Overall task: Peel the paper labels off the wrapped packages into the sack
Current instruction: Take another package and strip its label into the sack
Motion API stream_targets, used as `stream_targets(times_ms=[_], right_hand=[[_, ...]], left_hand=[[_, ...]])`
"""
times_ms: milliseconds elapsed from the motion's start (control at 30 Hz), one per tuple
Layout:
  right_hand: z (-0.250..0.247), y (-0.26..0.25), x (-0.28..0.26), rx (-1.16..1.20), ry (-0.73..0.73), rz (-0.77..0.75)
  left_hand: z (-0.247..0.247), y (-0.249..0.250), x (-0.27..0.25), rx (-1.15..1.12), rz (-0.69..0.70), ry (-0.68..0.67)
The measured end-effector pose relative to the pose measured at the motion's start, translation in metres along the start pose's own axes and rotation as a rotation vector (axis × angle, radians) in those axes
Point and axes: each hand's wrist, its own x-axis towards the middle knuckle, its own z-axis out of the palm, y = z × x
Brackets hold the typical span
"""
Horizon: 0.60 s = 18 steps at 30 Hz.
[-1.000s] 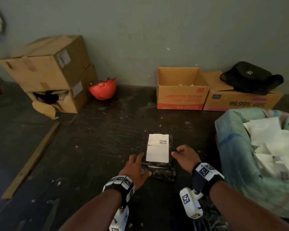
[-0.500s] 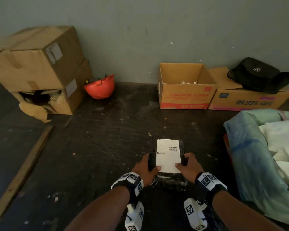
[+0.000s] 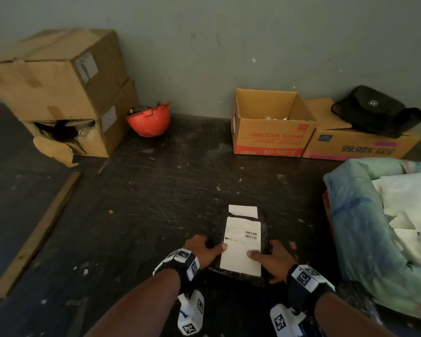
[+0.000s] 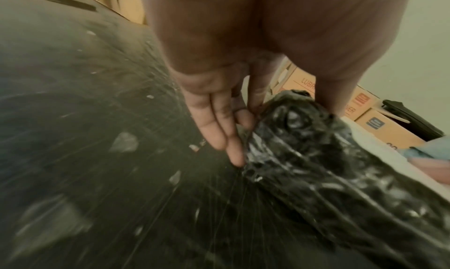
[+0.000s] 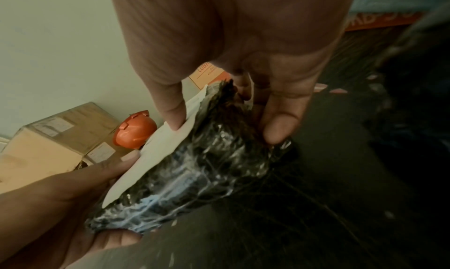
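package (image 3: pixel 240 249) gripped by left hand (image 3: pixel 203 251) and right hand (image 3: pixel 274 261) | thumbs pressed on label (image 3: pixel 241 246) | sack (image 3: pixel 355 229) set at floor's right edge

Storeroom or warehouse corner. Evidence: bare grey-green wall (image 3: pixel 229 45); dark, scuffed floor (image 3: pixel 156 190) flecked with paper scraps; stacked cardboard cartons (image 3: pixel 58 76), lower one torn open; orange hard hat (image 3: pixel 148 120) upturned by the wall; open box printed "LUBRICATION CLEANER" (image 3: pixel 272 135); sack (image 3: pixel 357 229) holding loose white paper.
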Motion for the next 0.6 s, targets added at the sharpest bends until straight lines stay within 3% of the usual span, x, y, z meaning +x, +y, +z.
stream_targets(times_ms=[467, 600], right_hand=[[0.030, 0.083, -0.061, -0.005, -0.254, 0.050], [0.043, 0.118, -0.072, -0.075, -0.247, 0.007]], left_hand=[[0.055, -0.039, -0.096, -0.062, -0.103, -0.053], [0.080, -0.054, -0.121, -0.026, -0.128, -0.095]])
